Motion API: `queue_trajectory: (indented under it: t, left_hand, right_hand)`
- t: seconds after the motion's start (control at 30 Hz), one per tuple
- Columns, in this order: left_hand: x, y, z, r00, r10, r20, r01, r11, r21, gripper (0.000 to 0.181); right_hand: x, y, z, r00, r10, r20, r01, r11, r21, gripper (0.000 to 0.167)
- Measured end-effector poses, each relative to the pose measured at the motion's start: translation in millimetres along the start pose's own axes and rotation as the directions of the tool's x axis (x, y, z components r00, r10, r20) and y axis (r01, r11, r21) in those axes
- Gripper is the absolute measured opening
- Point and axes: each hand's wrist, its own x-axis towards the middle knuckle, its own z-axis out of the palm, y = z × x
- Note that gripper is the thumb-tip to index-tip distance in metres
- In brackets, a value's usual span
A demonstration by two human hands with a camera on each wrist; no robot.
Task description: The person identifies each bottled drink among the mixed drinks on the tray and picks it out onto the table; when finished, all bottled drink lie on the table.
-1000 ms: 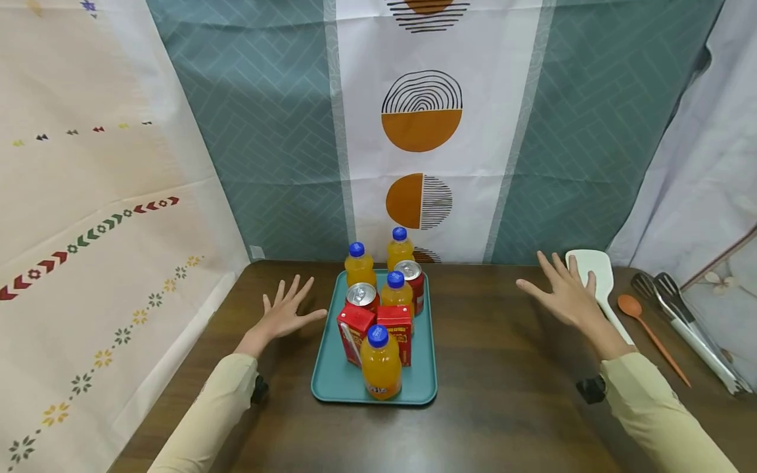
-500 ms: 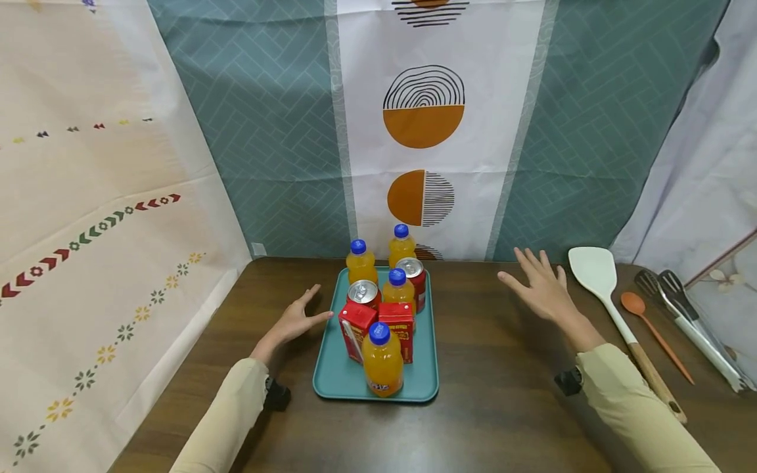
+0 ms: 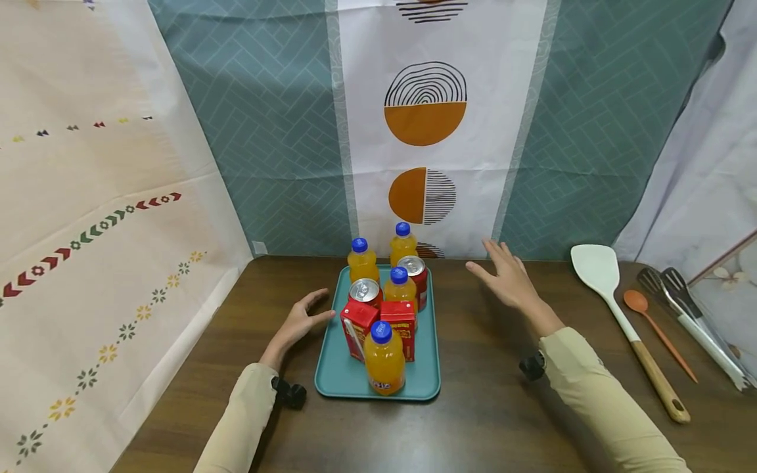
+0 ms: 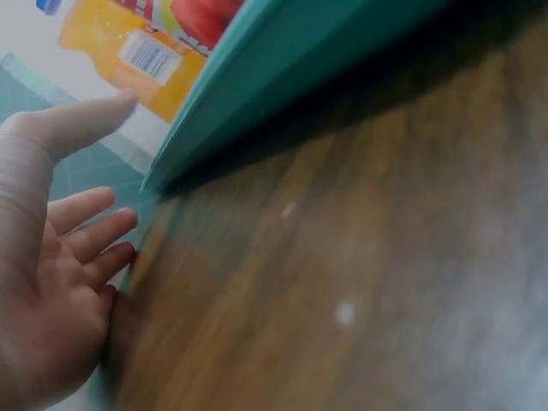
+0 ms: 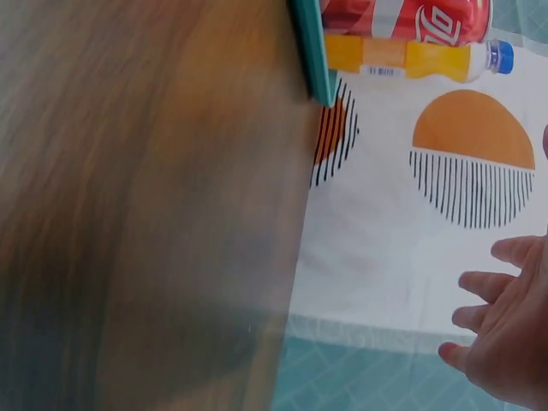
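A teal tray (image 3: 331, 381) stands on the table, holding several orange drink bottles (image 3: 384, 368), two red cans (image 3: 365, 293) and two red cartons (image 3: 399, 328). The left hand (image 3: 298, 325) is just left of the tray's left edge, thumb and fingers spread apart, holding nothing. In the left wrist view, the same hand (image 4: 64, 282) is beside the tray's side wall (image 4: 248, 94). Over the table to the right of the tray, the right hand (image 3: 508, 282) is held with fingers extended and empty. The right wrist view shows that hand (image 5: 505, 334) apart from the tray's corner (image 5: 318, 64).
On the right side of the table lie a white spatula with a wooden handle (image 3: 650, 378), an orange spoon (image 3: 665, 338), and a whisk-like metal utensil with tongs (image 3: 706, 341). Patterned cloths (image 3: 426, 131) hang behind the table and along both sides.
The right hand has moved left toward the tray, uncovering the spatula. The left hand has moved slightly right and turned, its fingers less spread. The items on the tray keep their arrangement.
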Motion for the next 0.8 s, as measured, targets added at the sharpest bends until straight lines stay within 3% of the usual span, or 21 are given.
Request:
queue_trajectory:
  t: [0.37, 0.63, 0.8]
  left_hand:
    - [-10.7, -7.2, -0.4, 1.000, 0.019, 0.013, -0.018, 1.000, -0.023, 0.061]
    - [-10.1, -7.0, -3.7, 0.999, 0.025, 0.044, -0.028, 0.998, 0.063, 0.060]
    - [-12.9, 2.0, -1.3, 0.998, 0.010, 0.060, -0.014, 0.997, 0.079, 0.059]
  right_hand:
    - [19.9, -27, 13, 0.998, 0.057, 0.020, -0.060, 0.977, 0.204, 0.079]
    - [33.5, -53, 15, 0.998, 0.066, 0.005, -0.064, 0.940, 0.336, 0.076]
    - [38.5, -67, 21, 0.998, 0.066, 0.016, -0.067, 0.925, 0.374, 0.077]
